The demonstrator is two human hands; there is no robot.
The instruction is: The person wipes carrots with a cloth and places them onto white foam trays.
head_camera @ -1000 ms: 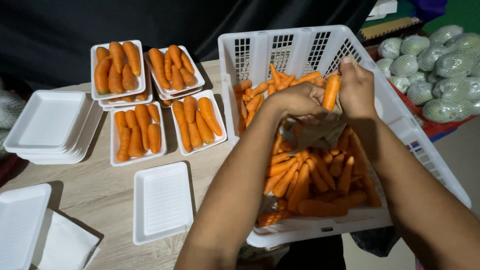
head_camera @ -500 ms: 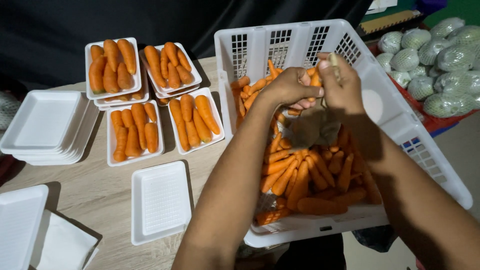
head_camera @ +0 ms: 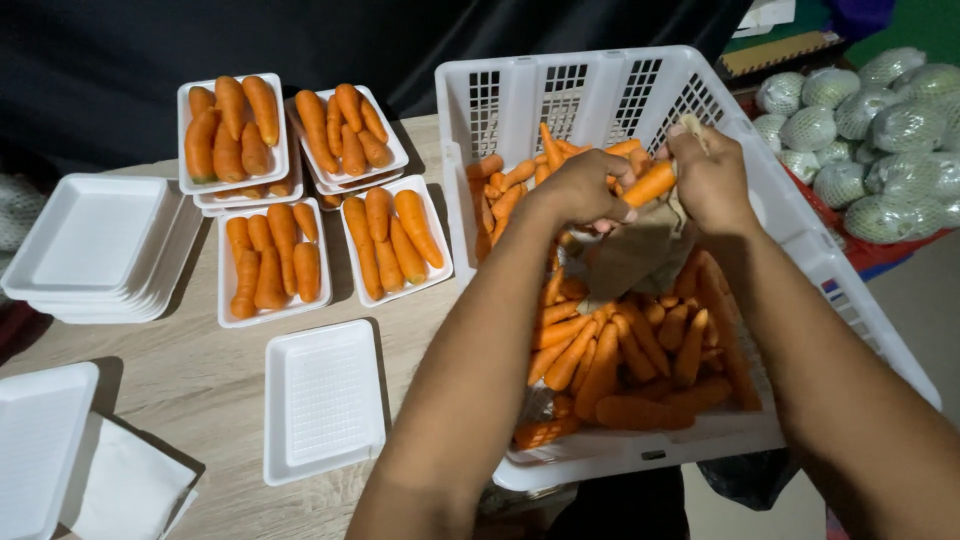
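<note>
1. My left hand [head_camera: 582, 188] and right hand [head_camera: 712, 178] meet over the white slotted plastic crate [head_camera: 600, 95]. Both are closed around one orange carrot [head_camera: 650, 185], held level above the heap, with a crumpled brownish paper or cloth [head_camera: 630, 250] hanging under it. Held over the crate this way, whatever comes off the carrot would fall back inside.
2. The loose orange carrots in the crate [head_camera: 620, 350] lie piled against its near and left walls, within easy reach of both hands.
3. Four white foam trays filled with carrots [head_camera: 330, 190] sit close together on the pale wood-grain table [head_camera: 190, 390], just left of the crate. The two at the back are stacked on further filled trays, which keeps them compact.
4. One empty white foam tray [head_camera: 322, 400] lies alone on the table nearest me – just beside the crate, a short reach from the hands.
5. A stack of empty white foam trays [head_camera: 95, 250] stands well to the left, out of the working space.
6. Hard to read: my right fingers hide the carrot's far end, and I cannot tell what the brown material is or which hand grips it. A white tray and sheet [head_camera: 60, 470] are cut off at the lower left corner. The netted pale green round produce [head_camera: 870, 140] at the right edge is partly out of frame – I cannot tell its kind. The crate's floor is hidden under carrots.
</note>
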